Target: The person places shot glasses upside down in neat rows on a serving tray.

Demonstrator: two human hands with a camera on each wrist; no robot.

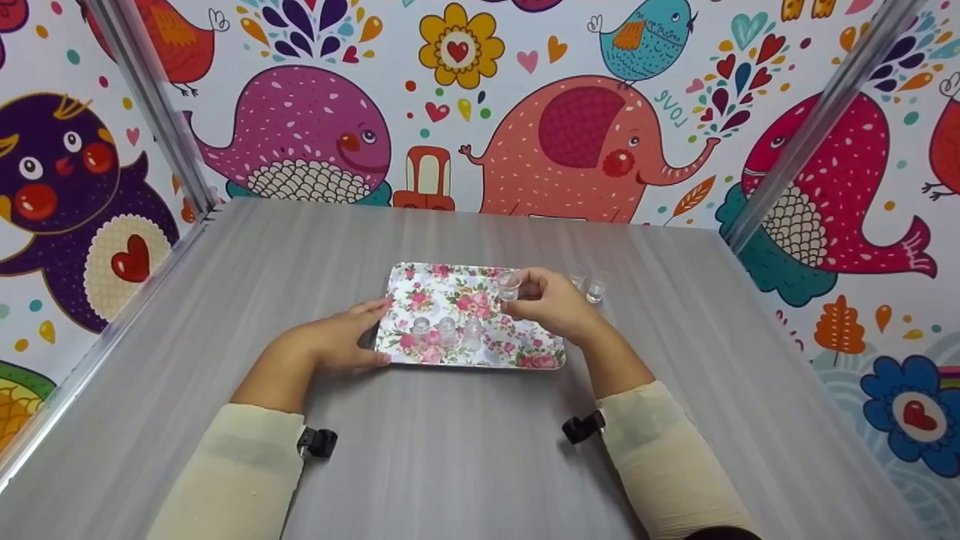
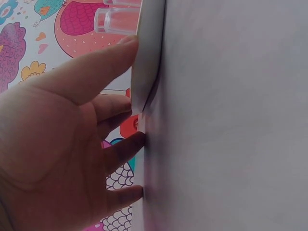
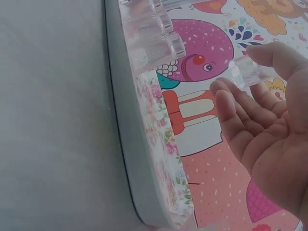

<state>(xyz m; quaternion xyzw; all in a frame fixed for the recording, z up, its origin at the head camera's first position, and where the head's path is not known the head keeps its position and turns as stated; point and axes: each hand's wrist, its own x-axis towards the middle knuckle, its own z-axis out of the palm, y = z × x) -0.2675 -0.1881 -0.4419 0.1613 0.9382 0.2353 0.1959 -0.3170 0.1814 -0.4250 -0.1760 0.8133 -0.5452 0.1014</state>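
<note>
A floral tray [image 1: 411,281] with a raised rim lies on the table. My left hand [image 1: 341,337] touches its left end, thumb against the rim and fingers spread straight, some resting on the table. My right hand [image 1: 553,304] pinches a small clear shot glass [image 1: 508,285] between thumb and fingers, over the right part of the tray. In the right wrist view the held shot glass [image 3: 244,72] is tilted on its side in the picture, apart from the tray. Three more shot glasses [image 1: 447,330] stand in a row along the near side of the tray.
Two clear shot glasses [image 1: 596,286] stand on the grey table [image 1: 465,450] just right of the tray, beyond my right hand. Printed walls [image 1: 457,112] with cartoon animals close off the back and sides, with metal posts [image 1: 795,127] at the corners.
</note>
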